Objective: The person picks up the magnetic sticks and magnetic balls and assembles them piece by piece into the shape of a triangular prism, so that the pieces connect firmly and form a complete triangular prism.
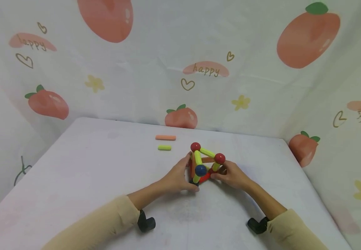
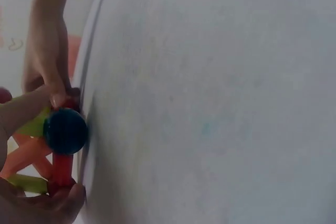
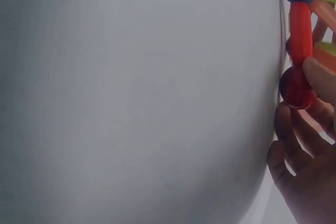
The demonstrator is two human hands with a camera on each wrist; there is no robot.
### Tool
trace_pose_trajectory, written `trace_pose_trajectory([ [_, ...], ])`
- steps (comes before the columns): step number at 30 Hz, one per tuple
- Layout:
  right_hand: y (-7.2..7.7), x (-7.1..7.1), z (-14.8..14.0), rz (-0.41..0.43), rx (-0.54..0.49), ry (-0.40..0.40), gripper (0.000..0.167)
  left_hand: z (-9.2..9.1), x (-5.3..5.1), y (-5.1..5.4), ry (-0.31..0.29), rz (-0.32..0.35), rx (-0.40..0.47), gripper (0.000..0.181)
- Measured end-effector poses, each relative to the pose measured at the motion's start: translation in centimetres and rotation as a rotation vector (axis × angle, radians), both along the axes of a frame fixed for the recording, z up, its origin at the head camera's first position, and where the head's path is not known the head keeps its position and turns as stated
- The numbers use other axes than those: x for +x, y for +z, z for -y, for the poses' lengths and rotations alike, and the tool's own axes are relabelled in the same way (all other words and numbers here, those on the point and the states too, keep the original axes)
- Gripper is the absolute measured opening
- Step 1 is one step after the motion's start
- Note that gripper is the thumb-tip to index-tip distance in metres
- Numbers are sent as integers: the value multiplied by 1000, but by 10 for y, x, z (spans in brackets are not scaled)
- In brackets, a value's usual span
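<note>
A small frame of magnetic building sticks and balls (image 1: pixel 198 158) stands on the table, with red balls, a blue ball and yellow, orange and red sticks. On its left side my left hand (image 1: pixel 177 176) grips the base, thumb at the near corner and fingers farther back. My right hand (image 1: pixel 234 174) pinches the lower right corner. In the right wrist view, the thumb and fingers of that hand lie on a red ball (image 3: pixel 296 87) at the end of a red stick (image 3: pixel 301 32). A blue ball (image 2: pixel 65 131) shows between the hands in the left wrist view.
Behind the frame, a loose orange stick (image 1: pixel 165 138) and a shorter yellow stick (image 1: pixel 164 148) lie on the white tabletop (image 1: pixel 105 166). A printed cloth (image 1: pixel 136 93) hangs behind the table. At the left edge is a dark cord (image 1: pixel 22 170).
</note>
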State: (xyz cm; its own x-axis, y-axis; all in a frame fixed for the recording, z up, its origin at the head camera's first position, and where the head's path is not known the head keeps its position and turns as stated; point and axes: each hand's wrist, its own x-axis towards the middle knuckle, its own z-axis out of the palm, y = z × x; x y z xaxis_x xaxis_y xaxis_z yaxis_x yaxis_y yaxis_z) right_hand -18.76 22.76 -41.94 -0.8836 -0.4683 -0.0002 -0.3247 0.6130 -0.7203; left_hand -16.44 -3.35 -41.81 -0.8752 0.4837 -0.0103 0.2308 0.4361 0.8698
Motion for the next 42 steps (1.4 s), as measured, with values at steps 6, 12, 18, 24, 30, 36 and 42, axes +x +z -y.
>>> trace_pose_trajectory([
  [6,-3,5,0,-7,0,13,42,4,-9,-3,-14,-7,8,109],
  [12,-4,7,-6,-1,-15,49,44,11,-17,-6,34,43,48,97],
  [18,-3,6,-6,-7,-17,59,39,14,-30,-9,36,37,86,81],
  [24,-1,6,-4,-3,-14,54,39,34,-47,-2,-61,75,104,61],
  [30,-1,6,-5,1,-16,58,40,64,-73,3,165,-126,110,39],
  [36,-2,5,-6,6,-11,57,40,91,-98,-2,433,-147,-25,48],
  [42,-1,5,-7,5,-7,59,39,104,-114,-12,428,-119,-153,52],
])
